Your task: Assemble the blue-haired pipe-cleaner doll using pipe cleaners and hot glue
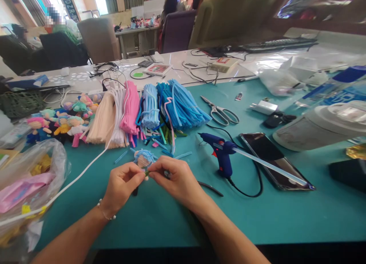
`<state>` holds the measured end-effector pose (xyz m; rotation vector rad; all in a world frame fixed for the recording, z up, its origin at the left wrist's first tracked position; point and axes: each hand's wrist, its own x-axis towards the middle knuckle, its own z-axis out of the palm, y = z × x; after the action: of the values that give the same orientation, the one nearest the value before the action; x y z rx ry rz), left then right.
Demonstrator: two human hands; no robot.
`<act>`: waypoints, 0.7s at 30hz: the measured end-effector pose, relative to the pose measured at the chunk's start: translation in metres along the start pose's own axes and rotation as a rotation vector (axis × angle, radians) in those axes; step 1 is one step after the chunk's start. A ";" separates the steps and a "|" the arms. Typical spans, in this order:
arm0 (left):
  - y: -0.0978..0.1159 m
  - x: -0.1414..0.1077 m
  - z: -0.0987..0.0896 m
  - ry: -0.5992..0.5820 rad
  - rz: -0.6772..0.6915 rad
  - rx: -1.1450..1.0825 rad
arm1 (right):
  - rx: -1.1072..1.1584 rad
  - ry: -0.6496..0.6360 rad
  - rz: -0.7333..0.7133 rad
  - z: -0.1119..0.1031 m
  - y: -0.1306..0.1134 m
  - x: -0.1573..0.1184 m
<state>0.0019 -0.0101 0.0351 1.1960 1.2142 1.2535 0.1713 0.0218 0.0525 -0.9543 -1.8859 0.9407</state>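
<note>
My left hand (124, 182) and my right hand (174, 176) meet over the mat, thumbs and forefingers pinching a short green pipe cleaner piece (147, 173) between them. Just behind the fingertips is a small pipe-cleaner doll (143, 158) with blue hair and a skin-coloured face. Fingers cover its lower part, so I cannot tell if the green piece is fixed to it. A black strip (210, 188) lies to the right of my right wrist. Loose blue pipe cleaner pieces (183, 155) are scattered beyond the hands.
Bundles of beige (101, 119), pink (130, 107) and blue pipe cleaners (185, 107) stand behind. Finished dolls (64, 121) and a plastic bag (42, 172) are left. Scissors (221, 111), a glue gun (221, 153), a phone (274, 161) and a lidded cup (317, 126) are right.
</note>
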 end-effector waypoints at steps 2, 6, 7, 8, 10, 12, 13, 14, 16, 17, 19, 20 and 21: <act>0.000 0.000 0.000 -0.016 -0.021 0.017 | 0.016 -0.010 0.017 0.000 0.000 0.000; -0.003 0.000 0.000 -0.020 -0.104 0.028 | 0.075 -0.027 0.136 -0.001 0.000 0.001; -0.003 0.000 0.000 -0.016 -0.123 0.022 | 0.098 -0.038 0.175 -0.002 0.000 0.002; -0.004 0.000 0.000 -0.011 -0.139 0.013 | 0.126 -0.053 0.211 -0.003 0.000 0.002; -0.004 0.001 0.000 -0.003 -0.165 -0.017 | 0.206 -0.095 0.266 -0.004 -0.001 0.003; -0.005 0.001 0.001 -0.003 -0.193 -0.057 | 0.309 -0.140 0.304 -0.004 -0.002 0.004; -0.005 0.001 0.001 -0.008 -0.207 -0.078 | 0.363 -0.158 0.319 -0.005 -0.002 0.004; -0.006 0.001 0.001 -0.014 -0.218 -0.099 | 0.414 -0.173 0.334 -0.005 -0.002 0.005; -0.007 0.001 0.001 -0.038 -0.233 -0.142 | 0.496 -0.198 0.366 -0.004 -0.002 0.005; -0.007 0.001 0.002 -0.051 -0.236 -0.162 | 0.527 -0.207 0.384 -0.004 -0.001 0.005; -0.007 0.001 0.002 -0.074 -0.241 -0.194 | 0.576 -0.222 0.422 -0.003 -0.001 0.006; -0.007 0.001 0.002 -0.079 -0.246 -0.204 | 0.596 -0.228 0.436 -0.003 0.000 0.006; -0.006 0.001 0.002 -0.078 -0.253 -0.210 | 0.612 -0.233 0.444 -0.003 0.000 0.007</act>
<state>0.0042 -0.0084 0.0289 0.8998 1.1078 1.1044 0.1711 0.0281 0.0560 -0.9148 -1.4242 1.8299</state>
